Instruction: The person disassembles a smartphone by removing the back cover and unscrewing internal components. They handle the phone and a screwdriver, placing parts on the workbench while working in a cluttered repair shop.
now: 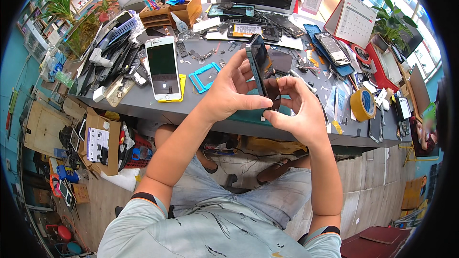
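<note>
A person in a pale, dark-streaked shirt holds a slim, dark, glossy phone with a bluish edge (pixel 258 64) above a cluttered grey workbench (pixel 189 96), tilted and nearly upright between both hands. The left hand (pixel 224 93) clamps it, thumb toward its lower end and fingers behind. The right hand (pixel 302 113) curls its thumb and fingers around the lower end; whether they pinch or merely touch cannot be told.

Such handling probably goes best with the left grip firm on the edges, the right fingertips light, and no twist put on the glass. Keeping the phone low over the bench would likely soften any slip.

Beyond the left fingers and to their left, a tan wooden organiser with compartments (pixel 193 9) holds slim, bright-handled tools (pixel 152 4) and a blue object (pixel 177 0). Farther left of those fingers, a violet-blue plastic basket (pixel 123 27) carries dark pieces, too crowded to identify. Below and left of the left hand, an open brown cardboard box (pixel 114 145) shows a white printed carton (pixel 98 144); just beside it, a red plastic basket (pixel 136 163) contains something blue. Well right of the right fingers, a red tray (pixel 377 68) bears flat, greyish items.
</note>
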Tool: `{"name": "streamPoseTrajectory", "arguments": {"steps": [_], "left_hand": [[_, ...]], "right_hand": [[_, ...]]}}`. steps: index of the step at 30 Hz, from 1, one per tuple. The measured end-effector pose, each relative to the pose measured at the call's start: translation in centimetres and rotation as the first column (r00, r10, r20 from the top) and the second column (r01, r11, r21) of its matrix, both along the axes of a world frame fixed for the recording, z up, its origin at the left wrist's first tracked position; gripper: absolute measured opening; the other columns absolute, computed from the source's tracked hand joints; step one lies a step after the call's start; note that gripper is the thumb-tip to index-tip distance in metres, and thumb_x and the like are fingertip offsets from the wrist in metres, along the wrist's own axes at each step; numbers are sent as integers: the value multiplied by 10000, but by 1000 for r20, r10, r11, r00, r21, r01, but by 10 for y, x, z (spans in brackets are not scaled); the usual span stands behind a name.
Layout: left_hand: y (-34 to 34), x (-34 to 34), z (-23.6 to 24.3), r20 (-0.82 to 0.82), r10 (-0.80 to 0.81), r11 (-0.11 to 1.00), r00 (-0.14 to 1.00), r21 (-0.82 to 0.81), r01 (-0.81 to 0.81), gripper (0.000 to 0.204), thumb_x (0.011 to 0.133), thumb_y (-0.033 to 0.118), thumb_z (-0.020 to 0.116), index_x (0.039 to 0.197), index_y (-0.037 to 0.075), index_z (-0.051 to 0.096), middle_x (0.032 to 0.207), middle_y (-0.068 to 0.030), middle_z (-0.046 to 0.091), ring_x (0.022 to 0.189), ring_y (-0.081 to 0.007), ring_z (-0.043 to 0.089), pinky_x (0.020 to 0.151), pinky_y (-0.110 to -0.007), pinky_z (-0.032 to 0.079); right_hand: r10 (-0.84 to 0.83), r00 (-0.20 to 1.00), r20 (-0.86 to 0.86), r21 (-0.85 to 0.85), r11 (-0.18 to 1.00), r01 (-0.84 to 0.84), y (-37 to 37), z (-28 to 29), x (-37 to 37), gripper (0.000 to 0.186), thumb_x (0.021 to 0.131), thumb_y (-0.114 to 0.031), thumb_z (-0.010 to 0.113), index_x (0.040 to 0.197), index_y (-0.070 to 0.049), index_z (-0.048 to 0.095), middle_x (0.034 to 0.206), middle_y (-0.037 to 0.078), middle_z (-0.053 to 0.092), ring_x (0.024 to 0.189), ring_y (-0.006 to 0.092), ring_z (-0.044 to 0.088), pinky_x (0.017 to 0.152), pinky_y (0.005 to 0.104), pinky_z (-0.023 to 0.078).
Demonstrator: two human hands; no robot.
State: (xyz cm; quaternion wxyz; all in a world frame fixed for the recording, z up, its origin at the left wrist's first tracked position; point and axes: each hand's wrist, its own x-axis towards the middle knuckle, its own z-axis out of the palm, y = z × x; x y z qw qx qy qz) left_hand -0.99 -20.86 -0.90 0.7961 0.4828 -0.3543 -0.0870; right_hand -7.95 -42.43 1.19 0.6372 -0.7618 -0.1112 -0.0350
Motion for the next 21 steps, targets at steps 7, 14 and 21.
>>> {"name": "streamPoseTrajectory", "arguments": {"steps": [7,14,21], "left_hand": [[1,-1,-2,-43,-8,1000,999,-12,8,1055,827,-14,965,1704,61,383,1571,-136,587,1464,-267,582,1259,-466,481],[3,0,-4,-103,-12,1000,995,-26,10,999,858,31,954,1703,46,421,1565,-103,594,1426,-242,588,1238,-435,485],[2,2,-2,-203,-97,994,974,-69,84,780,1057,158,811,1710,52,397,1561,-88,600,1411,-209,594,1191,-418,520]], "right_hand": [[9,1000,-2,75,997,-8,1,4,0,737,750,-209,998,1333,-17,591,1248,80,676,1199,189,662,1092,402,554],[-8,1000,23,204,979,3,5,1,-1,796,788,-174,1018,1368,-28,493,1263,98,646,1198,180,656,1019,347,580],[-188,967,171,189,970,155,22,-7,0,787,854,-237,1013,1397,-25,485,1304,117,631,1163,178,679,1008,345,588]]}}
